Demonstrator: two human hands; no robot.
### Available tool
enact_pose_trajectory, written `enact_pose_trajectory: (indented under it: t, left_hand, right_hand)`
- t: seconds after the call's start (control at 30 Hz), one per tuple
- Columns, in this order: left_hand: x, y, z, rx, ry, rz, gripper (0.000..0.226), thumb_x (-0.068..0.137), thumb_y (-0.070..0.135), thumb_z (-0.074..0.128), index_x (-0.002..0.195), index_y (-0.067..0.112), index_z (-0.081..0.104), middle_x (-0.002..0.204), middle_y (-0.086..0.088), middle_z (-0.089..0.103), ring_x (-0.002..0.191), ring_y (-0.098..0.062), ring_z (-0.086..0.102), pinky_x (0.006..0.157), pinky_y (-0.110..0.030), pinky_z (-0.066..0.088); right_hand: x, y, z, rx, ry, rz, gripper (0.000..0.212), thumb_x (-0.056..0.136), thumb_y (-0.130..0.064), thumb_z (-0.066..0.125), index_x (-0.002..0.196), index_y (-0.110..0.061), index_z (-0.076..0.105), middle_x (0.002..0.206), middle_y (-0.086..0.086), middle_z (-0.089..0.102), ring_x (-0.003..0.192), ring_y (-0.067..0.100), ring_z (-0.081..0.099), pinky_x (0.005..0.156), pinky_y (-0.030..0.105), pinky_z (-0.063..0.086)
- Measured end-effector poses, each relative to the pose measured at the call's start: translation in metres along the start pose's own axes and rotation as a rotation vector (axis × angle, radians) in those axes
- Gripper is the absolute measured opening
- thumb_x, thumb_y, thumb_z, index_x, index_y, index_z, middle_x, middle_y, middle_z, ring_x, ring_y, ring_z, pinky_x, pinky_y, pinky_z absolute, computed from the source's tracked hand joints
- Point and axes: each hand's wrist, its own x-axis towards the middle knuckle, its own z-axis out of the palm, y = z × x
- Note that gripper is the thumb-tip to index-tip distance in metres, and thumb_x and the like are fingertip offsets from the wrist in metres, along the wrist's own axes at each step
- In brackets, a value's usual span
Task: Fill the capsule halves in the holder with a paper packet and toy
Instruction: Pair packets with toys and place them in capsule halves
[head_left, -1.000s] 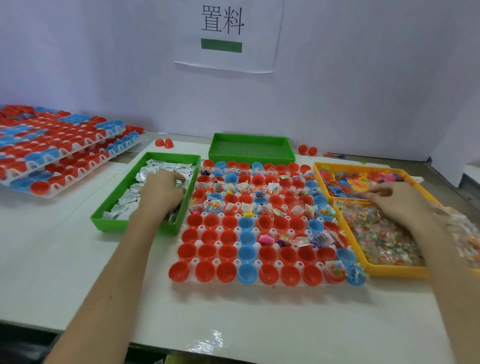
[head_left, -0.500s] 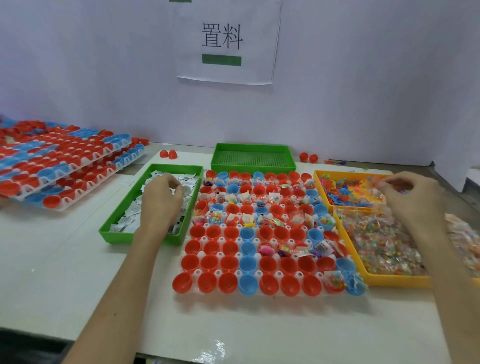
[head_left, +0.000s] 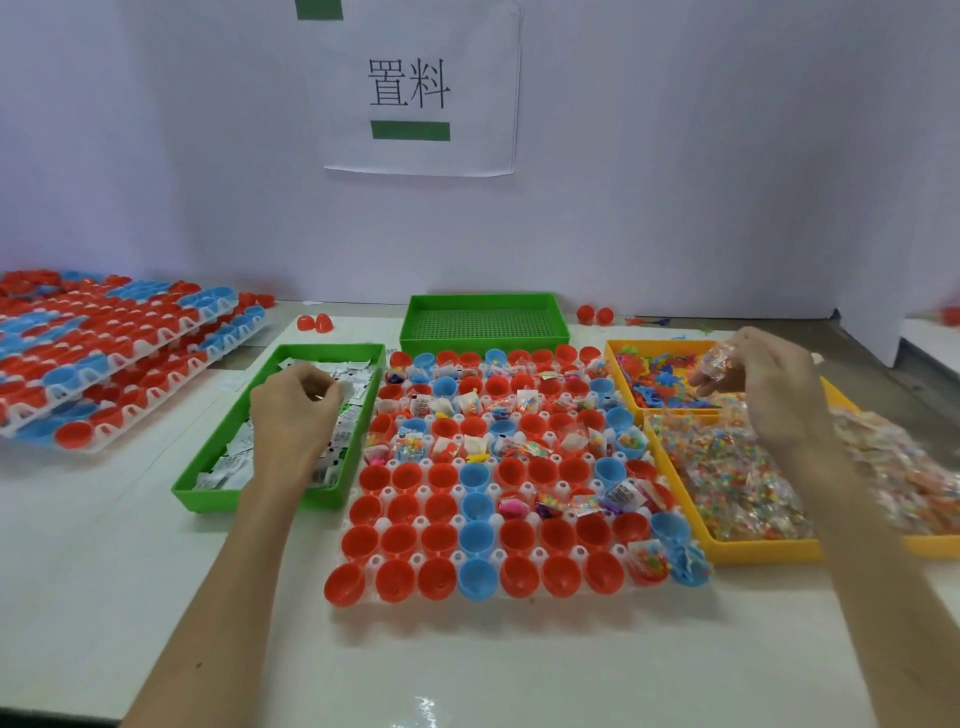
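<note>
A white holder (head_left: 563, 541) in the middle of the table carries rows of red and blue capsule halves. Its far rows hold packets and toys; the near rows are bare. My left hand (head_left: 293, 410) hovers over the green tray (head_left: 218, 452) of white paper packets, fingers curled, pinching a packet (head_left: 340, 389). My right hand (head_left: 763, 384) is raised above the yellow tray (head_left: 670, 467) and grips a clear bag of coloured beads (head_left: 719, 361). Loose plastic toys (head_left: 657, 374) lie in that tray's far compartment.
Stacked holders (head_left: 104, 353) of red and blue capsule halves sit at the far left. A second green tray (head_left: 483, 319) stands behind the holder. Loose red halves (head_left: 314, 323) lie near the wall. More bead bags (head_left: 904, 467) spill at the right.
My right hand has risen from the bead bags and moved back over the toy compartment with a bag. My left hand has stayed over the packet tray, shifting slightly away.
</note>
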Motion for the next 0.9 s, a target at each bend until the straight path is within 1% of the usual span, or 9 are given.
enact_pose_trajectory:
  t: [0.1,0.2,0.3,0.4,0.47,0.57,0.67,0.77,0.9]
  left_hand:
    - [-0.004,0.001,-0.001,-0.027,-0.009,-0.032,0.01,0.086,0.019,0.075,0.078,0.015,0.069,0.077,0.009,0.066,0.076,-0.014,0.062,0.078,-0.036,0.051]
    - [-0.004,0.002,-0.004,-0.104,0.036,-0.032,0.012,0.088,0.022,0.071,0.078,0.016,0.067,0.08,0.008,0.066,0.069,-0.015,0.061,0.068,-0.029,0.047]
    - [-0.001,0.007,-0.008,-0.176,0.099,-0.011,0.015,0.09,0.026,0.071,0.079,0.018,0.065,0.077,0.005,0.067,0.061,-0.011,0.058,0.057,-0.022,0.041]
    - [-0.003,0.012,-0.012,-0.193,0.167,0.005,0.013,0.092,0.026,0.071,0.088,0.015,0.067,0.076,-0.004,0.068,0.06,-0.014,0.06,0.059,-0.023,0.046]
    - [-0.007,0.015,-0.016,-0.197,0.217,0.026,0.016,0.093,0.025,0.07,0.093,0.009,0.069,0.078,-0.008,0.07,0.064,-0.017,0.064,0.063,-0.016,0.049]
    - [-0.025,0.037,-0.026,-0.276,0.252,0.093,0.013,0.092,0.023,0.072,0.089,0.012,0.066,0.082,-0.007,0.072,0.068,-0.007,0.065,0.066,-0.005,0.047]
    - [-0.056,0.085,-0.026,-0.455,0.092,0.158,0.011,0.086,0.017,0.077,0.084,0.012,0.068,0.074,0.004,0.072,0.068,-0.006,0.069,0.065,-0.009,0.051]
    - [-0.102,0.124,-0.015,-0.655,-0.138,0.138,0.011,0.081,0.006,0.079,0.08,0.014,0.071,0.071,0.004,0.074,0.066,-0.009,0.072,0.064,-0.017,0.054]
    - [-0.148,0.144,0.004,-0.796,-0.23,0.067,0.018,0.084,0.006,0.076,0.087,0.024,0.076,0.072,0.003,0.076,0.069,-0.015,0.074,0.068,-0.026,0.059]
  right_hand:
    - [-0.005,0.002,0.0,-0.028,0.01,-0.013,0.043,0.094,-0.036,0.036,0.074,-0.006,0.06,0.071,-0.001,0.072,0.071,0.015,0.068,0.071,0.037,0.05]
    - [-0.005,0.004,-0.002,-0.039,0.011,-0.043,0.047,0.099,-0.035,0.036,0.077,0.0,0.059,0.076,0.015,0.068,0.08,0.033,0.066,0.078,0.052,0.053]
    - [-0.006,-0.002,0.002,-0.007,-0.003,-0.081,0.041,0.102,-0.023,0.038,0.071,-0.01,0.061,0.07,-0.002,0.07,0.069,0.013,0.067,0.073,0.038,0.053]
    - [-0.008,-0.007,0.007,0.034,-0.071,-0.127,0.033,0.099,-0.007,0.048,0.07,-0.011,0.064,0.069,-0.002,0.07,0.065,0.011,0.065,0.067,0.032,0.056]
    - [-0.012,-0.01,0.009,0.028,-0.144,-0.164,0.029,0.098,-0.008,0.055,0.073,-0.017,0.068,0.071,-0.003,0.07,0.066,0.009,0.064,0.067,0.024,0.055]
    - [-0.019,-0.017,0.011,0.056,-0.259,-0.177,0.018,0.093,-0.019,0.066,0.077,-0.022,0.074,0.075,-0.004,0.072,0.069,0.008,0.064,0.067,0.017,0.053]
    - [-0.027,-0.03,0.013,0.17,-0.356,-0.134,0.01,0.081,-0.034,0.071,0.077,-0.027,0.076,0.074,-0.003,0.071,0.07,0.009,0.065,0.07,0.017,0.054]
    - [-0.036,-0.039,0.021,0.337,-0.506,-0.093,0.009,0.077,-0.032,0.078,0.073,-0.025,0.076,0.07,-0.003,0.069,0.069,0.011,0.063,0.073,0.022,0.055]
    - [-0.045,-0.043,0.033,0.4,-0.611,-0.112,0.011,0.082,-0.025,0.079,0.072,-0.023,0.074,0.067,-0.001,0.065,0.066,0.011,0.06,0.069,0.022,0.051]
